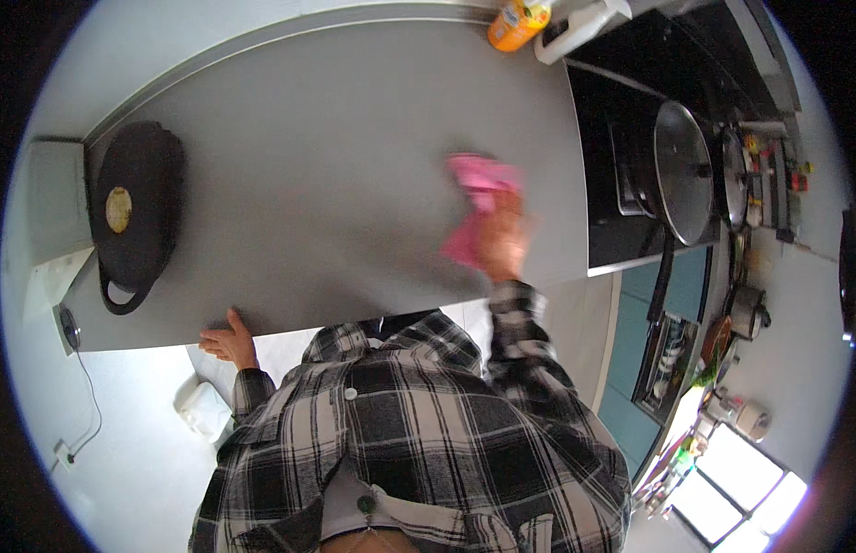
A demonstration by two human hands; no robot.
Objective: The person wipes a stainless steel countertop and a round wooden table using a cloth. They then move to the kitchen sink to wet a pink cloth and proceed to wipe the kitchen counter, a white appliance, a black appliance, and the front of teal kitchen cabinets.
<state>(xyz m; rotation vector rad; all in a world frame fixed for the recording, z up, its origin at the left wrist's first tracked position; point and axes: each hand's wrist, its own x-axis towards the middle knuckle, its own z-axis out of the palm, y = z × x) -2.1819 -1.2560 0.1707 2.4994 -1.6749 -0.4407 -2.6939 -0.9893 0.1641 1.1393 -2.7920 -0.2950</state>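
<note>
Blurred by motion, my right hand [502, 238] presses on a crumpled pink cloth [484, 178] on the grey countertop [317, 138]. Part of the cloth shows beyond the fingers and part to the left of the wrist. My left hand [232, 342] rests at the counter's front edge, thumb on top and fingers apart, holding nothing. Beyond that hand, at the left end of the counter, lies a black pan-like object [148, 207] with a loop handle and a round pale patch.
An orange bottle [518, 26] and a white jug with a handle [580, 29] stand at the back right. Right of the counter, a black cooktop [611, 138] carries a glass-lidded pan [683, 173], its handle jutting forward. A white bin [203, 411] is on the floor at left.
</note>
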